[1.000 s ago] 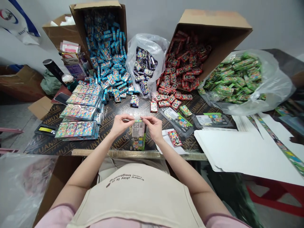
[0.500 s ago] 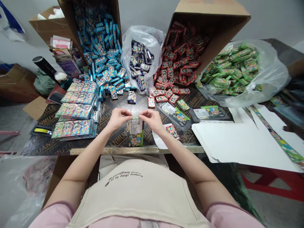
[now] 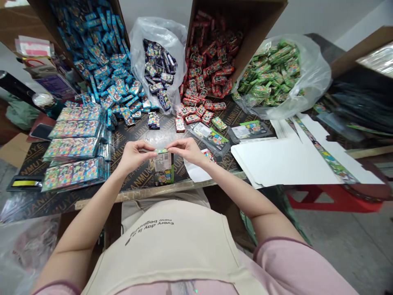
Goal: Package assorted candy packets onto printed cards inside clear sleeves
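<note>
Near the table's front edge, my left hand [image 3: 136,156] and my right hand [image 3: 188,150] are both closed in a pinch at the top of a clear plastic packet [image 3: 162,169]. A printed card with black, green and white areas shows inside it. The fingertips of the two hands are a short gap apart, with a strip of the packet's top edge between them. Beyond the hands lie a small purple box [image 3: 153,120] and a small red box [image 3: 180,125]. Under my right wrist a white sheet [image 3: 196,173] is partly hidden.
Stacked packets [image 3: 73,174] stand at the left. Behind are heaped blue boxes [image 3: 119,90], a plastic bag of purple boxes [image 3: 135,61], red boxes [image 3: 202,84] in a carton and a bag of green boxes [image 3: 316,82]. White card sheets [image 3: 270,164] overhang the front edge at right.
The camera view has swung to the right, so everything sits further left. Both hands stay pinched at the packet's top edge, with little visible movement.
</note>
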`<state>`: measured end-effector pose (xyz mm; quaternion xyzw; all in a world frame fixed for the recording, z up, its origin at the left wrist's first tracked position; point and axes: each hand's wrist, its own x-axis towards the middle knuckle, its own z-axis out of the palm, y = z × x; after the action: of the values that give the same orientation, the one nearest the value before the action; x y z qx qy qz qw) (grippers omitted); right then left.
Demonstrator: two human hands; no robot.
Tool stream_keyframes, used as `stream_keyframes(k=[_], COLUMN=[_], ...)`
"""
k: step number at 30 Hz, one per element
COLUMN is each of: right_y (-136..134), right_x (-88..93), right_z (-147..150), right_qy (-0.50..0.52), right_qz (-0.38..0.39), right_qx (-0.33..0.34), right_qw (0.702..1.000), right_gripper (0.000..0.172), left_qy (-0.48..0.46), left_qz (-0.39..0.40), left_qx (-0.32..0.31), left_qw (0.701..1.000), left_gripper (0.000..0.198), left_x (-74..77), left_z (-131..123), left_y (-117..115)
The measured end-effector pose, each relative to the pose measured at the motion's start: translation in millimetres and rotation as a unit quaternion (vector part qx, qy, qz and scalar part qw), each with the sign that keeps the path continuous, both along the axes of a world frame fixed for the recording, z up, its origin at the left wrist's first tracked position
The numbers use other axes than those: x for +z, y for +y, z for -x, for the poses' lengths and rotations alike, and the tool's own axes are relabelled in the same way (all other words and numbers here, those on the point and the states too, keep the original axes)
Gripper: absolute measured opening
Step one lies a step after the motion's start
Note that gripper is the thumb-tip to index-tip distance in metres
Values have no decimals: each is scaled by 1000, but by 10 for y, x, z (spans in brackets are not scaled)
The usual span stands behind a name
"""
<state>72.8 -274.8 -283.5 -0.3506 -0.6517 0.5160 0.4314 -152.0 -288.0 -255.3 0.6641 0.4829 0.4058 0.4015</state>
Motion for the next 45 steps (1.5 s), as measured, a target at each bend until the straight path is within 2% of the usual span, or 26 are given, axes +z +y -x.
stream_keyframes(k=[3,5,7,9,12,15,17,20,22,26,29,31,35,41,43,45], right_y=[22,47,68,65,-4,-88,-87,13,91,134,103,91,82,2,-25,-40], right_x=[20,30,28,13,-11,-27,-66,-244,-443,-862,-1051,-1109,-1153,-1238,-1266,-1284], right_z=[17,22,18,11,6,-42,-148,-429,-633,-837,-800,-752,-706,-706,-696,-682], right_qy=[-2,-11,-26,-51,-95,-128,-147,-191,-251,-359,-369,-367,-372,-410,-416,-411], right_qz=[5,-3,-18,-51,-165,-266,-272,-236,-193,-99,-103,-122,-147,-276,-283,-268], right_qx=[-3,3,9,8,3,29,28,-49,-76,-23,-28,-43,-62,-78,-82,-82], right_qw=[1000,1000,999,997,982,955,951,952,946,928,923,921,914,866,861,867], right_gripper=[27,27,27,26,24,24,27,31,32,34,27,20,8,21,26,28], left_qy=[-39,-27,17,67,121,146,154,170,175,158,142,134,109,100,102,99], left_qz=[76,72,23,-58,-174,-243,-275,-304,-306,-281,-265,-254,-232,-232,-228,-224], left_qx=[21,28,23,7,-22,-59,-77,-79,-80,-71,-33,-14,-21,-12,-4,2], left_qw=[996,997,999,996,977,957,946,934,932,944,953,958,966,968,968,970], left_gripper=[23,19,12,8,11,10,11,16,19,22,18,15,13,12,12,11], left_x=[22,47,70,85,77,21,-37,-115,-141,-116,-69,-57,-95,-160,-171,-180], left_z=[2,1,0,1,-14,-67,-113,-147,-134,-67,-26,-14,-23,-18,-8,1], left_y=[23,9,-27,-72,-116,-115,-109,-129,-160,-205,-192,-176,-171,-190,-182,-171])
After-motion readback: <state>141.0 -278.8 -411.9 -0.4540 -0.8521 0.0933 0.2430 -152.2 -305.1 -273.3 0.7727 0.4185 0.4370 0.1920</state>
